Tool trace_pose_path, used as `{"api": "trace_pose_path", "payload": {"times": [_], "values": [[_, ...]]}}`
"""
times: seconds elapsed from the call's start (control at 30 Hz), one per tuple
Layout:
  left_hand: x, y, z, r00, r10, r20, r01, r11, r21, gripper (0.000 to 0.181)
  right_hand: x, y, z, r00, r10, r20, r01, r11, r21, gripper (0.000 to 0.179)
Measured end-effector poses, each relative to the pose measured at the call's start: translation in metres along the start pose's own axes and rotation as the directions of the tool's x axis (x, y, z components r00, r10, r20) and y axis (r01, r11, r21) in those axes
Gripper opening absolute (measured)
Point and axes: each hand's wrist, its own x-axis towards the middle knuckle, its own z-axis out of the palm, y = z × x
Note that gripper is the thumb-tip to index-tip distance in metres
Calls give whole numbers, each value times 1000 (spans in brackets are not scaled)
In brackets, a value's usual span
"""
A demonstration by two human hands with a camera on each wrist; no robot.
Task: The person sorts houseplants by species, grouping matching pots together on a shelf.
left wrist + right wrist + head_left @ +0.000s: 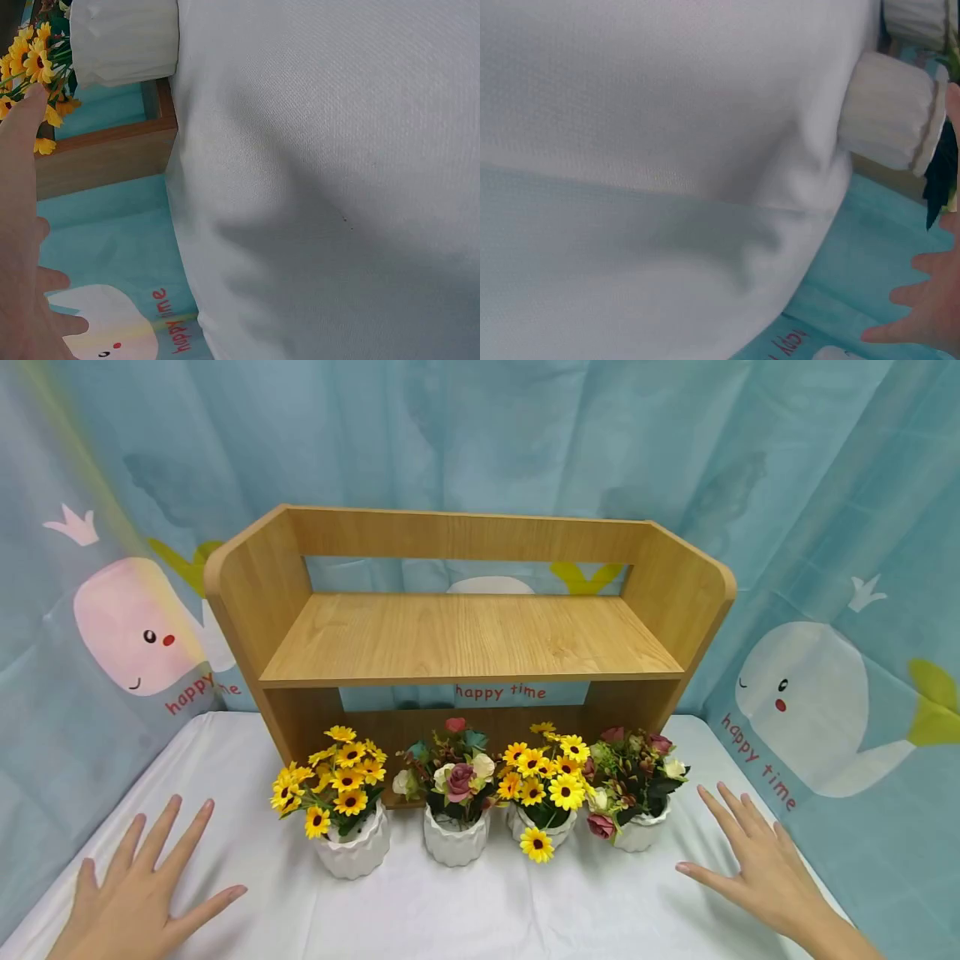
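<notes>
My left hand (135, 885) is held with spread fingers over the white cloth at the left, holding nothing. Nearest to it is a white pot of yellow sunflowers (352, 847). On the other side, my right hand (765, 868) has its fingers spread too, with nothing in it, near a pot of pink and white roses (643, 832). Between these stand a second rose pot (456, 842) and a second sunflower pot (546, 827). In the left wrist view a white pot (124, 41) appears past the thumb; the right wrist view shows a white pot (889, 109) by the thumb.
A two-tier wooden shelf (472, 635) stands behind the row of pots, its lower tier partly hidden by flowers. White cloth (480, 918) covers the table. Blue curtains (480, 435) with printed whales and lettering hang behind and at both sides.
</notes>
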Motion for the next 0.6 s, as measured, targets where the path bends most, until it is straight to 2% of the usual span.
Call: {"api": "trace_pose_path", "payload": {"times": [0.23,0.43,0.6], "values": [[1,3,-3,999,40,23,-40,999,-15,119,-3,-4,3,1000,-16,10,16,999,31,113],[5,11,-15,997,59,44,-60,998,14,118,-4,-5,6,999,-11,37,10,999,33,111],[9,16,-24,995,103,16,-103,994,35,118,-5,-7,9,999,-26,41,24,999,32,107]]}}
